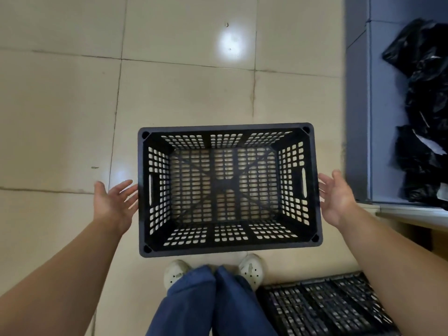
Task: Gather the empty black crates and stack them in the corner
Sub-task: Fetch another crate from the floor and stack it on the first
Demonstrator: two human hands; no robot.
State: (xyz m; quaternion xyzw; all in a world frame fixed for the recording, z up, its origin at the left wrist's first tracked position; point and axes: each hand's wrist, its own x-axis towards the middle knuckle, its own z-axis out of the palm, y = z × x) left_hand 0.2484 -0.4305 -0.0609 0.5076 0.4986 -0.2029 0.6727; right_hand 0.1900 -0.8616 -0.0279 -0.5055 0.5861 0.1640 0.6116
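An empty black crate with perforated walls and floor stands upright on the tiled floor, straight in front of my feet. My left hand is open beside its left short wall, fingertips at or just off the rim near the handle slot. My right hand is open beside the right short wall in the same way. Neither hand grips the crate. A second black crate lies at the bottom right, partly hidden by my right forearm.
A grey-blue bin stands at the right and holds black plastic bags. My white shoes and blue trouser legs are just behind the crate. Beige floor tiles stretch ahead and to the left.
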